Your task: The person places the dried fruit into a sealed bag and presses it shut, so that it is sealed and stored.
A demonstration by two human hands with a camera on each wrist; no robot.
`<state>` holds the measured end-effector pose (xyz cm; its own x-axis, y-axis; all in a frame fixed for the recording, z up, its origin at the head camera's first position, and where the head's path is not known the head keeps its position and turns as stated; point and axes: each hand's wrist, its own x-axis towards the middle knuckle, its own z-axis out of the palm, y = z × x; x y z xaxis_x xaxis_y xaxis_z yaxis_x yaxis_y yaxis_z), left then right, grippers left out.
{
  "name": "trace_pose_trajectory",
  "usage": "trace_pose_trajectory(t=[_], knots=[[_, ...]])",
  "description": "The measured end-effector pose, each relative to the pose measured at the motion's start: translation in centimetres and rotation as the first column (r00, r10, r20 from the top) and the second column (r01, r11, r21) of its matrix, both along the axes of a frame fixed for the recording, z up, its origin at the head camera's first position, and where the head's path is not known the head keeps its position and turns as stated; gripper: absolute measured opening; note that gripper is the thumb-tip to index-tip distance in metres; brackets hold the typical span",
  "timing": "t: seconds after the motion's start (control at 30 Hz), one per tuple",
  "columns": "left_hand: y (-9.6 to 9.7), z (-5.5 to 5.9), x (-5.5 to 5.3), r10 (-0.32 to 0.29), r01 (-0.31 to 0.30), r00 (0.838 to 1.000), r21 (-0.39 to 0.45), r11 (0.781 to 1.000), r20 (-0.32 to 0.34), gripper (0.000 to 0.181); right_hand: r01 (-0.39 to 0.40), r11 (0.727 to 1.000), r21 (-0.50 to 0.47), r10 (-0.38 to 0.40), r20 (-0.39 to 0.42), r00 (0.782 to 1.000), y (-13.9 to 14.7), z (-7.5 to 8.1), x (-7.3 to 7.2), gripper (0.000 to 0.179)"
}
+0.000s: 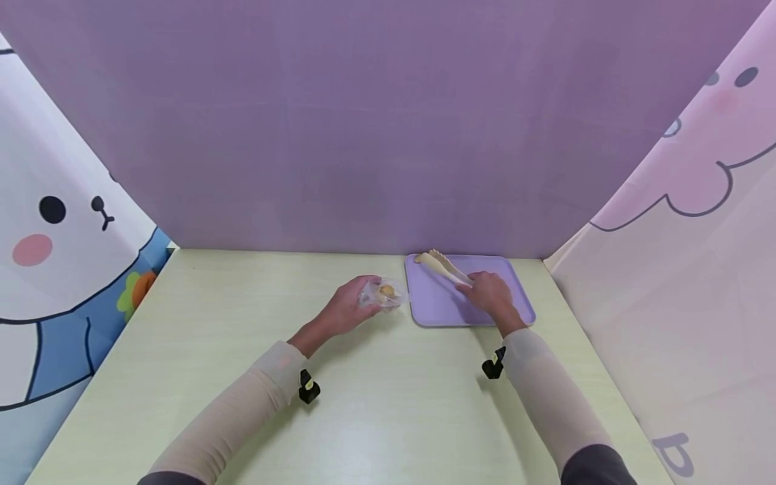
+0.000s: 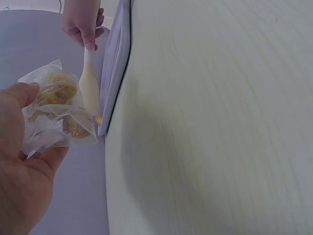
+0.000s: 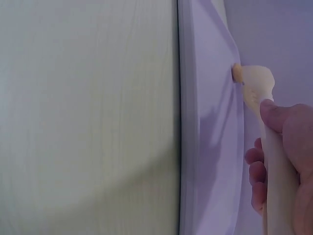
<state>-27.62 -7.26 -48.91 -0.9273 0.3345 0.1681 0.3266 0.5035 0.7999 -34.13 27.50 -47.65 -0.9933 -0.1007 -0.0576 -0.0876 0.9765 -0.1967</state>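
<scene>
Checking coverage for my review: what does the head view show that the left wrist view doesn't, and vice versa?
Only the head view: beige sleeves, black wrist devices and a cartoon figure in blue.
Only the left wrist view: several brown lumps in the clear bag; the head view shows one.
Both: left hand holding the bag, right hand gripping the tongs, tray and table.

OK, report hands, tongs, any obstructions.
Left hand holds clear bag of brown lumps. Right hand grips tongs over purple tray. Another lump at tongs' end. No obstruction visible.
</scene>
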Motion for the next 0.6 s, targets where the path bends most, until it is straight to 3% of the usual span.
trace_pose_trajectory(t=[0.6], knots=[[0.18,0.31,-0.06,-0.004,0.003,0.999,0.021,1.0,0.036,0.059,0.01,1.0,-0.003,-0.01,0.005,1.0,-0.83,-0.76,-0.71,0.055]])
